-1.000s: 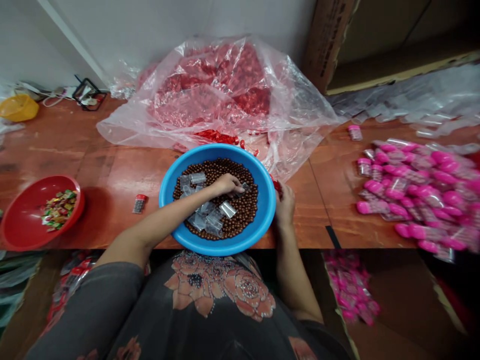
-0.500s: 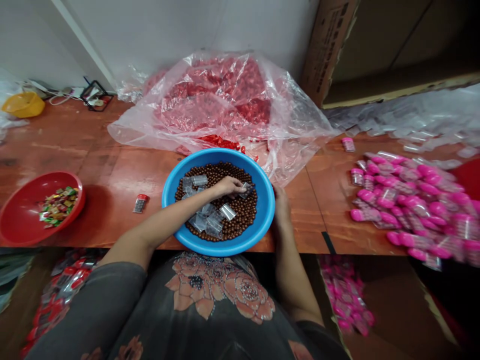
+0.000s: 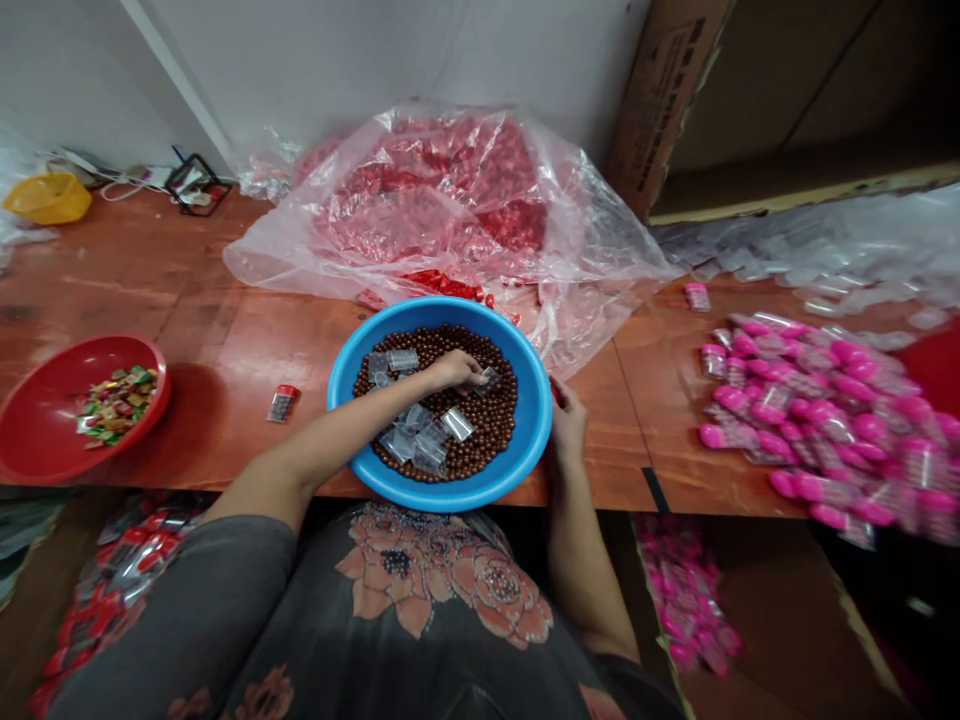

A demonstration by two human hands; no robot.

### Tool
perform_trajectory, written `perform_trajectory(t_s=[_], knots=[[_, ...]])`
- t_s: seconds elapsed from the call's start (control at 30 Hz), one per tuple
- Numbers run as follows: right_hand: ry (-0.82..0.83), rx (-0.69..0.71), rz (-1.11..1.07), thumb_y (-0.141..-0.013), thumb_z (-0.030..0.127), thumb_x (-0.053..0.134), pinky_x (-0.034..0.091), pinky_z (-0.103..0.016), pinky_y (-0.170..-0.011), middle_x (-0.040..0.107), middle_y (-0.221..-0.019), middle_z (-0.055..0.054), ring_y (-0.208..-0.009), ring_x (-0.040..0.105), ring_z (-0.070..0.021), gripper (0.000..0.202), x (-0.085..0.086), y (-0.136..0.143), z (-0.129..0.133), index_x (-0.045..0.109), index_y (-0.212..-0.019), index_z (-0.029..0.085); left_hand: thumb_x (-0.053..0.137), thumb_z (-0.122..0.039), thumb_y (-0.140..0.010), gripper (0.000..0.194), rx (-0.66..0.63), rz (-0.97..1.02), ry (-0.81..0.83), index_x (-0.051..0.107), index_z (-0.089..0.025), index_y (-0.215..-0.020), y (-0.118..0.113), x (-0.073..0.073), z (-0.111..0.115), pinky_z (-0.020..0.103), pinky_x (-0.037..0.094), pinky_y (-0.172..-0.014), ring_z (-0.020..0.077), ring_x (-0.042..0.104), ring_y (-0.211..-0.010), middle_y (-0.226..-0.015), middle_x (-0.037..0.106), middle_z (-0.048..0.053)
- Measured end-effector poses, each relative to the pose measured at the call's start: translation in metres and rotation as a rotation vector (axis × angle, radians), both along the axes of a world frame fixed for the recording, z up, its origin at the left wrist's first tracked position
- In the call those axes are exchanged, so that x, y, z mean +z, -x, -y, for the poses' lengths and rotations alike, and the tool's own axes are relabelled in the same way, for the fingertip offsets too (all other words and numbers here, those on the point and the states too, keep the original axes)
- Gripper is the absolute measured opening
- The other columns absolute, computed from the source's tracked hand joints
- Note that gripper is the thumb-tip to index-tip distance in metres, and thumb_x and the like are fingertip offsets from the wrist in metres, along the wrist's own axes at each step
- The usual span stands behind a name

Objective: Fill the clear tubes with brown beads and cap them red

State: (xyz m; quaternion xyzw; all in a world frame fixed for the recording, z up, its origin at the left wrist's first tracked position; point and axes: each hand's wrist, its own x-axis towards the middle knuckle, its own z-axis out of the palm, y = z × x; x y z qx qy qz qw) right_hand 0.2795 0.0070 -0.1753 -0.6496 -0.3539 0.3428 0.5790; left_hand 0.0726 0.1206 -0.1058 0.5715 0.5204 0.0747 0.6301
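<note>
A blue basin (image 3: 341, 440) sits at the table's front edge, filled with small brown balls (image 3: 491, 430). Several clear plastic jars (image 3: 429, 450) without lids lie on the balls. My left hand (image 3: 457, 372) reaches over the basin's left rim, its fingers closed on a clear jar (image 3: 489, 378) low among the balls. Beside the basin's right rim is my right hand (image 3: 568, 425), fingers curled, partly hidden by the basin. A bit of red shows at its fingertips, too small to name. Left of the basin lies a filled jar with a red lid (image 3: 283, 402).
Behind the basin, a large clear plastic bag (image 3: 262, 240) holds many red pieces. A red bowl (image 3: 30, 390) with wrapped candies stands at left. Pink-lidded jars (image 3: 832, 410) are heaped at right, before a cardboard box (image 3: 667, 110). Boxes below the table hold red-lidded and pink-lidded jars.
The view has shifted slightly. My right hand's fingers show more beside the rim, with a bit of red at their tips. My left hand stays at the clear jar among the balls.
</note>
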Motion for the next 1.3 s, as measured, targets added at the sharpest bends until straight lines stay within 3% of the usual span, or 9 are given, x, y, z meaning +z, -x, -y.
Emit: perform_trajectory(t_s=[0.13, 0.27, 0.47, 0.57, 0.67, 0.83, 0.97, 1.1, 1.3], knots=[[-0.001, -0.048, -0.112, -0.078, 0.042, 0.070, 0.053, -0.044, -0.094, 0.072, -0.121, -0.010, -0.101, 0.068, -0.0232, 0.055, 0.002, 0.005, 0.008, 0.066, -0.127, 0.018, 0.084, -0.016, -0.066, 0.022, 0.042, 0.161, 0.035, 0.067, -0.011, -0.078, 0.004, 0.002, 0.001, 0.027, 0.057, -0.068, 0.0121, 0.064, -0.067, -0.074, 0.068, 0.003], [-0.023, -0.087, -0.338, -0.070, 0.035, 0.079, 0.055, -0.036, -0.090, 0.073, -0.119, -0.008, -0.095, 0.070, -0.0180, 0.057, 0.009, 0.004, 0.013, 0.068, -0.123, 0.020, 0.086, -0.013, -0.063, 0.025, 0.055, 0.265, 0.054, 0.064, -0.011, -0.076, 0.005, 0.014, 0.002, 0.028, 0.056, -0.071, 0.0108, 0.064, -0.067, -0.071, 0.067, 0.001], [-0.024, -0.100, -0.475, -0.070, 0.037, 0.081, 0.053, -0.023, -0.069, 0.076, -0.100, -0.004, -0.072, 0.066, -0.0086, 0.045, 0.026, -0.001, 0.019, 0.073, -0.110, 0.019, 0.083, -0.017, -0.069, 0.022, 0.028, 0.414, 0.067, 0.068, -0.011, -0.085, 0.018, 0.058, 0.012, 0.031, 0.055, -0.076, 0.0112, 0.066, -0.070, -0.080, 0.070, 0.003], [-0.001, -0.135, -0.502, -0.066, 0.037, 0.083, 0.051, -0.019, -0.062, 0.076, -0.093, -0.002, -0.063, 0.062, -0.0057, 0.043, 0.038, 0.001, 0.021, 0.075, -0.104, 0.018, 0.080, -0.020, -0.075, 0.020, 0.052, 0.451, 0.112, 0.069, -0.011, -0.088, 0.035, 0.080, 0.028, 0.035, 0.056, -0.077, 0.0141, 0.068, -0.074, -0.084, 0.072, 0.007], [-0.029, -0.161, -0.506, -0.064, 0.036, 0.085, 0.049, -0.018, -0.058, 0.074, -0.089, -0.001, -0.058, 0.059, -0.0040, 0.045, 0.050, 0.004, 0.019, 0.074, -0.104, 0.018, 0.080, -0.022, -0.074, 0.022, 0.103, 0.474, 0.140, 0.069, -0.011, -0.090, 0.053, 0.093, 0.048, 0.035, 0.056, -0.078, 0.0155, 0.069, -0.077, -0.089, 0.072, 0.009], [-0.173, -0.123, -0.477, -0.062, 0.032, 0.086, 0.054, -0.022, -0.064, 0.073, -0.087, 0.001, -0.064, 0.065, -0.0065, 0.046, 0.080, 0.014, 0.012, 0.073, -0.104, 0.020, 0.084, -0.026, -0.069, 0.036, 0.225, 0.609, 0.109, 0.064, -0.013, -0.096, 0.074, 0.095, 0.073, 0.033, 0.056, -0.076, 0.0171, 0.070, -0.084, -0.095, 0.072, 0.009], [-0.266, -0.050, -0.437, -0.063, 0.027, 0.087, 0.058, -0.026, -0.076, 0.073, -0.092, 0.002, -0.076, 0.069, -0.0097, 0.049, 0.115, 0.029, 0.012, 0.072, -0.110, 0.024, 0.083, -0.028, -0.070, 0.037, 0.287, 0.643, -0.019, 0.062, -0.014, -0.097, 0.085, 0.094, 0.080, 0.032, 0.056, -0.076, 0.0167, 0.069, -0.085, -0.095, 0.072, 0.007], [-0.268, 0.076, -0.364, -0.069, 0.027, 0.083, 0.058, -0.031, -0.084, 0.075, -0.089, 0.001, -0.081, 0.071, -0.0130, 0.036, 0.144, 0.051, 0.015, 0.072, -0.103, 0.023, 0.081, -0.026, -0.071, 0.037, 0.302, 0.628, -0.202, 0.066, -0.016, -0.104, 0.093, 0.095, 0.079, 0.035, 0.053, -0.088, 0.0176, 0.068, -0.095, -0.105, 0.072, 0.007], [-0.267, 0.368, -0.270, -0.082, 0.028, 0.073, 0.052, -0.032, -0.098, 0.075, -0.106, -0.001, -0.101, 0.069, -0.0147, 0.021, 0.159, 0.087, 0.002, 0.068, -0.102, 0.026, 0.079, -0.029, -0.074, 0.040, 0.258, 0.677, -0.242, 0.065, -0.015, -0.109, 0.098, 0.093, 0.078, 0.037, 0.052, -0.092, 0.0204, 0.065, -0.104, -0.114, 0.070, 0.010]])
